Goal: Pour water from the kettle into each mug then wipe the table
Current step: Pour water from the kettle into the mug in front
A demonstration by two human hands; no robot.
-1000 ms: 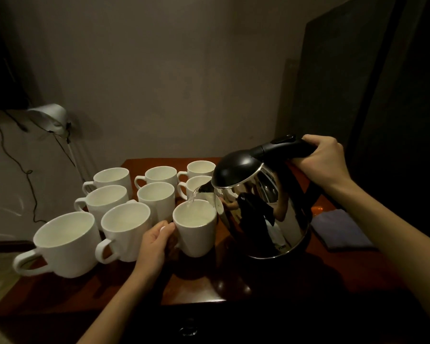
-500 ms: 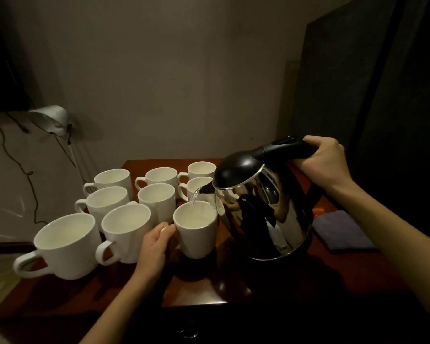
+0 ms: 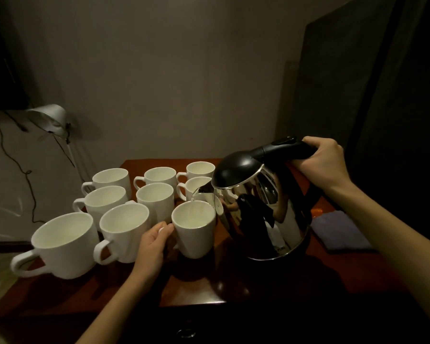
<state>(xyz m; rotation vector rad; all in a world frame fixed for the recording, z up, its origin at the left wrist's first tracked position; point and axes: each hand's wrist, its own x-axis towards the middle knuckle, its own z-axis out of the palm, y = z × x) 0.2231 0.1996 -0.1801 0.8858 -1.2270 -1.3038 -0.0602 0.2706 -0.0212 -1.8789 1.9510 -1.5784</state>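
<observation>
Your right hand [image 3: 324, 165] grips the tilted kettle [image 3: 261, 207] by its handle; spout over the mug [image 3: 194, 229], whose handle side your left hand [image 3: 154, 242] curls round.

A silver lamp [image 3: 50, 119] with dangling black cables [image 3: 15, 155] stands against the wall left.
</observation>
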